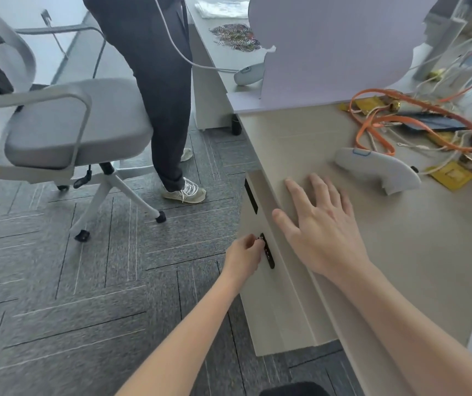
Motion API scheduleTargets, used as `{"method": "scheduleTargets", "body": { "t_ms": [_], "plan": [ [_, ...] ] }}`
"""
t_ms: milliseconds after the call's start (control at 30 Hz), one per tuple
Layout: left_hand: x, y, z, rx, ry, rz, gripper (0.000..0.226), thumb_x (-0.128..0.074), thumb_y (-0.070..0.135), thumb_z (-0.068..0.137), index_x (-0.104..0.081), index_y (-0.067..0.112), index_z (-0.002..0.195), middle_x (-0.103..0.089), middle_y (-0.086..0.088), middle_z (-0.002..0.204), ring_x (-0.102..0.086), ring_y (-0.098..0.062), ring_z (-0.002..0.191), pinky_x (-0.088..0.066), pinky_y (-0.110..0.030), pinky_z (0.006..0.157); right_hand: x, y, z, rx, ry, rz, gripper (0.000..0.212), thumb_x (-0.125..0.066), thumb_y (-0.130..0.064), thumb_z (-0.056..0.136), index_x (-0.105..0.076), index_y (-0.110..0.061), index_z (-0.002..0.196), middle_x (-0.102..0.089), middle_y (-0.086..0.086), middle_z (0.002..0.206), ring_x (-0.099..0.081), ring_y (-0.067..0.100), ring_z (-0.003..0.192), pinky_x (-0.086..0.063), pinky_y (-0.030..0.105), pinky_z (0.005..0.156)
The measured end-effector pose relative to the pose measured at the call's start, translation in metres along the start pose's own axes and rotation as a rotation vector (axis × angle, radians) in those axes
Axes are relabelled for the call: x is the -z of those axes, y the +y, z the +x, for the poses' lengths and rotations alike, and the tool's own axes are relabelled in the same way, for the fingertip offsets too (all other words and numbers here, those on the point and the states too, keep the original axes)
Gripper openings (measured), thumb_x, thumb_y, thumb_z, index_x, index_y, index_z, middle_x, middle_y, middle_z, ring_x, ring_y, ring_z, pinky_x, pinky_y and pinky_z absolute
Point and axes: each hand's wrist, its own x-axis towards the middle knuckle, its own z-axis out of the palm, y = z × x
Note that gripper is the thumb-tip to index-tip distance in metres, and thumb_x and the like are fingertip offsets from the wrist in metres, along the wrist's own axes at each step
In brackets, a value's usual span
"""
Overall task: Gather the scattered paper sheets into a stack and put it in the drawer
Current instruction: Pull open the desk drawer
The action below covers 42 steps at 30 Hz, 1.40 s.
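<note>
The drawer (269,284) under the desk (400,252) edge is a rigid board front that should slide stiffly on its runners and feel fairly heavy, so the sensible hold is its black handle (267,251), a narrow vertical strip that offers little purchase. The left hand (243,258) is there, its fingers curled in against the handle's upper end, pinching or hooking it (the exact contact is too small to tell). The right hand (320,227) lies flat on the desk just above the drawer, fingers straight and spread, thumb out toward the desk edge. No paper sheets show beneath or beside either hand; their place cannot be told. Cables (417,124) and a white device (377,170) lie farther along the desk from the drawer.
</note>
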Motion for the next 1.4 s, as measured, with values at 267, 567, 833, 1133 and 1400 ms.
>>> {"method": "scheduleTargets", "body": {
  "t_ms": [267, 567, 833, 1133, 1400],
  "plan": [
    [-0.011, -0.006, -0.006, -0.018, 0.137, -0.128, 0.027, -0.051, 0.026, 0.085, -0.04, 0.02, 0.062, -0.042, 0.003, 0.06, -0.038, -0.016, 0.06, -0.032, -0.031, 0.058, 0.001, 0.001, 0.0, 0.004, 0.013, -0.001, 0.066, -0.034, -0.061, 0.098, -0.022, -0.036, 0.158, -0.015, 0.008, 0.167, -0.005, 0.025, 0.156, -0.003, 0.045, 0.126],
    [0.023, -0.022, -0.016, 0.016, 0.231, -0.059, 0.031, -0.051, 0.027, 0.088, -0.042, 0.019, 0.06, -0.043, 0.006, 0.055, -0.041, -0.018, 0.058, -0.037, -0.028, 0.055, -0.002, 0.003, -0.001, 0.008, 0.029, 0.022, 0.066, -0.032, -0.061, 0.097, -0.022, -0.036, 0.158, -0.015, 0.01, 0.168, -0.006, 0.027, 0.156, -0.002, 0.046, 0.126],
    [0.09, -0.01, -0.042, 0.026, 0.357, 0.196, 0.068, -0.044, 0.069, 0.076, -0.054, 0.014, 0.115, -0.063, -0.005, 0.111, -0.06, -0.027, 0.104, -0.049, -0.048, 0.094, -0.005, 0.003, -0.003, 0.015, 0.034, 0.021, 0.067, -0.033, -0.06, 0.097, -0.025, -0.032, 0.158, -0.018, 0.014, 0.166, -0.008, 0.03, 0.155, -0.005, 0.048, 0.125],
    [0.071, 0.003, -0.049, 0.123, 0.306, 0.649, 0.087, -0.047, 0.011, 0.091, 0.013, 0.015, 0.154, -0.036, -0.022, 0.148, -0.048, -0.039, 0.126, -0.046, -0.05, 0.099, -0.007, 0.005, -0.004, 0.016, 0.066, 0.02, 0.065, -0.034, -0.06, 0.097, -0.03, -0.031, 0.156, -0.022, 0.015, 0.165, -0.013, 0.031, 0.154, -0.008, 0.049, 0.125],
    [0.078, 0.008, -0.059, 0.216, 0.413, 0.734, 0.082, -0.048, 0.013, 0.094, 0.008, 0.014, 0.154, -0.031, -0.023, 0.148, -0.05, -0.04, 0.123, -0.044, -0.046, 0.096, -0.006, 0.008, -0.006, 0.025, 0.076, 0.042, 0.066, -0.037, -0.058, 0.096, -0.033, -0.029, 0.155, -0.024, 0.015, 0.164, -0.015, 0.031, 0.154, -0.008, 0.048, 0.125]
  ]
}}
